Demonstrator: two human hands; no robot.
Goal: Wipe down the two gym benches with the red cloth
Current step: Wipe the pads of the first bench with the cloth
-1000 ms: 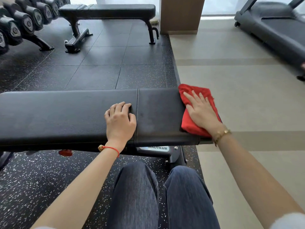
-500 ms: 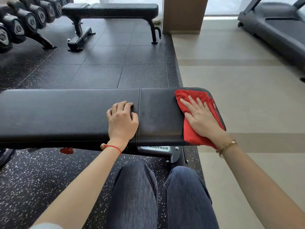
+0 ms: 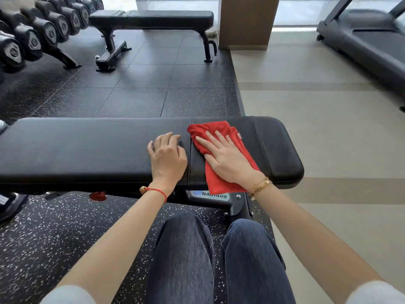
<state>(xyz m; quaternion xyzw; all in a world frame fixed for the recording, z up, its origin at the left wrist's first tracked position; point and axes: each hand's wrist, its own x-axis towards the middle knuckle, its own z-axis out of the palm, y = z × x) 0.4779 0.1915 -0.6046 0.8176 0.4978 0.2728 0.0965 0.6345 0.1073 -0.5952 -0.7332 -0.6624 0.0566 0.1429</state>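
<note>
Pressed flat with fingers spread, the right hand (image 3: 228, 160) pins the folded red terry cloth (image 3: 221, 154) against the padded top of the near black vinyl gym bench (image 3: 87, 148); nothing is pinched between the fingers, the palm simply bears down on the fabric. The cloth lies on the shorter right-hand pad, its far corner just beside the seam between the two pads, and its near edge hangs over the front of the bench above a grey label plate (image 3: 213, 195) reading NAUTILUS. The left hand (image 3: 167, 156) rests palm down on the longer pad just left of that seam, fingers loosely curled and holding nothing, close to the cloth but not touching it. A red string bracelet (image 3: 156, 191) circles the left wrist and a gold chain bracelet (image 3: 260, 185) the right.

No containers show anywhere in view.

The bench stands on black rubber flooring flecked with white (image 3: 54, 233), which meets pale beige smooth flooring (image 3: 317, 132) along a straight edge on the right. The person's knees in dark blue jeans (image 3: 208, 255) sit just in front of the bench. Well beyond it stands the second black flat gym bench (image 3: 153, 17), with a rack of black dumbbells (image 3: 39, 29) at far left, a brown wooden pillar (image 3: 247, 20) beside that bench, and a dark grey treadmill (image 3: 368, 42) at far right.
</note>
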